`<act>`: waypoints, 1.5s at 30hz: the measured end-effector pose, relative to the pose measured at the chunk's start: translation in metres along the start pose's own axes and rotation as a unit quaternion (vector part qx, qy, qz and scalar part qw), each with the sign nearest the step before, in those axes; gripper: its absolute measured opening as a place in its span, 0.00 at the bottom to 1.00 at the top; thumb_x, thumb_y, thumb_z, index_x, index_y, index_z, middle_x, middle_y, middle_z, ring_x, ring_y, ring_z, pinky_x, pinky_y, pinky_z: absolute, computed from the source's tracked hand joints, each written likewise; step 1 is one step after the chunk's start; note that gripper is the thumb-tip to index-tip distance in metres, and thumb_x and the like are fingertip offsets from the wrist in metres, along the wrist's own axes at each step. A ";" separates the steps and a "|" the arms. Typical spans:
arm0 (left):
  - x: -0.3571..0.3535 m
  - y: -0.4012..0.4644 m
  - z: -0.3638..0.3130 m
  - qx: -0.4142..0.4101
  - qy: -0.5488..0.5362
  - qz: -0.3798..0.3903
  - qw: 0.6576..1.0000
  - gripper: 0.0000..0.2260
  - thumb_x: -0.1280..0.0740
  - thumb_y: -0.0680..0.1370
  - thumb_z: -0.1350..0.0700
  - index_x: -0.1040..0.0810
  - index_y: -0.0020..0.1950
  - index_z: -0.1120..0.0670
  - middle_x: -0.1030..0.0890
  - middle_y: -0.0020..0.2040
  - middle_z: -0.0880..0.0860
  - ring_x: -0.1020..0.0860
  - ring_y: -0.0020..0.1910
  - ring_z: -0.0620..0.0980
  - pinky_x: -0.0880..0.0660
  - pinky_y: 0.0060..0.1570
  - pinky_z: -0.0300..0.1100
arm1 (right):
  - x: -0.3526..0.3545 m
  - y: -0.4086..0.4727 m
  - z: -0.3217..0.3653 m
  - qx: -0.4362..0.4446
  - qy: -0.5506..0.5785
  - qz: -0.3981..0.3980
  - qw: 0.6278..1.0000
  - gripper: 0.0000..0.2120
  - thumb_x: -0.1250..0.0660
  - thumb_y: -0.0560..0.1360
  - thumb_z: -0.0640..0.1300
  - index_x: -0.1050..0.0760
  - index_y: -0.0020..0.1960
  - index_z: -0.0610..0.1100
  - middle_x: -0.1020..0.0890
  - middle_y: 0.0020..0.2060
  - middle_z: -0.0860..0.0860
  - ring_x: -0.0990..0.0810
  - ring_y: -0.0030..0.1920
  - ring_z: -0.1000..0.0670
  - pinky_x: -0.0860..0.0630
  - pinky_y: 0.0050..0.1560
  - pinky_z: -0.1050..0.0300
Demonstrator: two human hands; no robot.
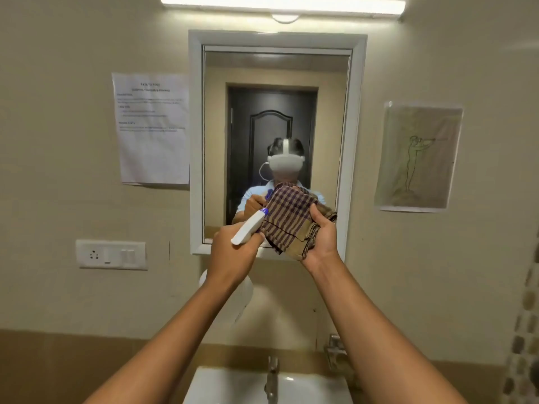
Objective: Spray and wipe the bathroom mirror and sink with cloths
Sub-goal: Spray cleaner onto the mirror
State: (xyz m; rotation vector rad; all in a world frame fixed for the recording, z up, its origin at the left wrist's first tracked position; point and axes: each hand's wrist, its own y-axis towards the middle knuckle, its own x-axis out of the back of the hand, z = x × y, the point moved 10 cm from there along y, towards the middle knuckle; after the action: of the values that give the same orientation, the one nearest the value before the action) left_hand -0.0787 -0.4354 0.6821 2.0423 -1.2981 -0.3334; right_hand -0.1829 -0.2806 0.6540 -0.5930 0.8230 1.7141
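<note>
Beige bathroom wall; left hand (pixel 233 252) grips white spray bottle (pixel 250 226), right hand (pixel 319 237) clutches checked brown cloth (pixel 287 220): I'd aim squarely, dampen evenly.

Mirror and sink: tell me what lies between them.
Head view: bare beige wall between mirror and sink, a white wall fixture, and the tap.

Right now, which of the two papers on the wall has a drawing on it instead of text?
The paper right of the mirror, the tan sheet with a green outline figure. The white sheet left of the mirror carries only printed text.
</note>
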 end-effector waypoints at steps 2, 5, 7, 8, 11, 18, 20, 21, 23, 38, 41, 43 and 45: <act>-0.008 0.005 -0.010 -0.017 0.020 0.012 1.000 0.02 0.31 0.77 0.56 0.23 0.48 0.50 0.22 0.36 0.49 0.22 0.36 0.49 0.29 0.33 0.37 | -0.005 0.009 0.005 -0.003 -0.008 0.005 1.000 0.18 0.38 0.79 0.52 0.21 0.61 0.42 0.15 0.53 0.41 0.19 0.57 0.38 0.26 0.62 0.37; -0.018 0.014 -0.017 -0.026 0.034 0.027 0.999 0.01 0.32 0.77 0.56 0.23 0.48 0.50 0.22 0.38 0.48 0.23 0.34 0.46 0.31 0.29 0.30 | -0.009 0.020 0.011 0.002 -0.026 0.002 1.000 0.21 0.36 0.78 0.55 0.22 0.63 0.43 0.17 0.57 0.40 0.20 0.59 0.38 0.25 0.61 0.38; -0.022 0.021 -0.020 -0.036 0.052 0.027 0.998 0.02 0.32 0.77 0.55 0.22 0.45 0.49 0.22 0.37 0.49 0.23 0.33 0.46 0.31 0.28 0.30 | -0.011 0.026 0.013 0.002 -0.035 0.000 0.999 0.22 0.37 0.78 0.57 0.22 0.63 0.43 0.17 0.57 0.41 0.20 0.57 0.39 0.22 0.56 0.41; -0.024 0.024 -0.021 -0.044 0.062 0.027 0.997 0.03 0.32 0.77 0.54 0.22 0.44 0.48 0.21 0.38 0.50 0.22 0.34 0.46 0.29 0.29 0.34 | -0.011 0.029 0.014 0.004 -0.040 0.000 0.999 0.23 0.38 0.78 0.58 0.22 0.64 0.43 0.16 0.56 0.41 0.19 0.57 0.39 0.22 0.54 0.42; -0.031 0.031 -0.016 -0.038 0.060 0.030 0.997 0.03 0.32 0.77 0.51 0.22 0.43 0.45 0.19 0.40 0.52 0.20 0.37 0.49 0.21 0.37 0.44 | -0.015 0.036 0.018 0.008 -0.046 0.006 0.999 0.25 0.39 0.78 0.60 0.22 0.64 0.42 0.15 0.53 0.41 0.19 0.55 0.40 0.22 0.56 0.43; -0.042 0.044 -0.007 -0.028 0.083 0.029 0.996 0.09 0.32 0.77 0.48 0.20 0.54 0.51 0.18 0.44 0.51 0.20 0.40 0.47 0.20 0.41 0.42 | -0.023 0.051 0.023 -0.002 -0.039 0.018 0.999 0.26 0.39 0.78 0.60 0.23 0.64 0.41 0.16 0.54 0.40 0.19 0.57 0.39 0.23 0.59 0.41; -0.043 0.049 -0.003 -0.023 0.096 0.030 0.995 0.14 0.32 0.77 0.47 0.20 0.58 0.53 0.18 0.45 0.51 0.20 0.40 0.47 0.20 0.42 0.40 | -0.024 0.054 0.026 0.003 -0.043 0.015 0.999 0.25 0.40 0.79 0.60 0.23 0.62 0.41 0.15 0.51 0.41 0.19 0.55 0.40 0.22 0.55 0.43; -0.043 0.050 -0.002 -0.023 0.097 0.028 0.995 0.14 0.32 0.77 0.47 0.20 0.59 0.53 0.18 0.46 0.51 0.20 0.41 0.46 0.20 0.42 0.40 | -0.023 0.055 0.028 0.006 -0.046 0.010 0.999 0.24 0.40 0.79 0.60 0.22 0.62 0.41 0.15 0.51 0.41 0.18 0.55 0.40 0.21 0.54 0.43; -0.044 0.051 -0.002 -0.025 0.093 0.028 0.995 0.15 0.32 0.77 0.47 0.20 0.59 0.54 0.19 0.45 0.50 0.20 0.40 0.46 0.21 0.41 0.39 | -0.023 0.057 0.029 0.008 -0.046 0.006 0.999 0.24 0.39 0.79 0.59 0.23 0.63 0.41 0.16 0.53 0.41 0.19 0.55 0.40 0.21 0.54 0.43; -0.018 0.050 0.002 0.003 0.066 -0.002 0.998 0.10 0.33 0.77 0.48 0.21 0.53 0.53 0.22 0.37 0.47 0.23 0.34 0.45 0.31 0.32 0.32 | -0.022 0.059 0.029 0.012 -0.055 -0.007 0.998 0.24 0.40 0.80 0.59 0.26 0.67 0.43 0.18 0.55 0.41 0.20 0.55 0.40 0.21 0.47 0.44; -0.022 0.045 0.004 0.006 0.075 0.009 0.997 0.05 0.33 0.78 0.48 0.24 0.48 0.49 0.23 0.35 0.45 0.23 0.34 0.45 0.30 0.32 0.34 | -0.027 0.059 0.029 0.015 -0.053 -0.004 0.998 0.25 0.41 0.80 0.59 0.26 0.68 0.43 0.18 0.56 0.41 0.20 0.55 0.40 0.21 0.47 0.45; -0.022 0.042 0.006 0.003 0.090 0.005 0.996 0.06 0.33 0.77 0.48 0.23 0.44 0.49 0.22 0.34 0.48 0.23 0.33 0.47 0.27 0.32 0.39 | -0.029 0.060 0.028 0.017 -0.053 -0.005 0.998 0.25 0.40 0.80 0.59 0.27 0.69 0.43 0.19 0.59 0.41 0.20 0.57 0.39 0.21 0.48 0.45; -0.025 0.040 0.010 0.009 0.090 0.006 0.996 0.08 0.32 0.76 0.48 0.20 0.42 0.51 0.23 0.31 0.48 0.23 0.32 0.48 0.26 0.33 0.42 | -0.029 0.063 0.026 0.021 -0.050 -0.006 0.999 0.26 0.39 0.79 0.60 0.27 0.69 0.43 0.19 0.61 0.41 0.21 0.60 0.39 0.21 0.54 0.43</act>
State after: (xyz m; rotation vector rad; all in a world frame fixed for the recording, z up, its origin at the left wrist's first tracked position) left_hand -0.1231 -0.4284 0.6980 2.0277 -1.2064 -0.1302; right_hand -0.2344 -0.2888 0.7066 -0.4794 0.7800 1.6975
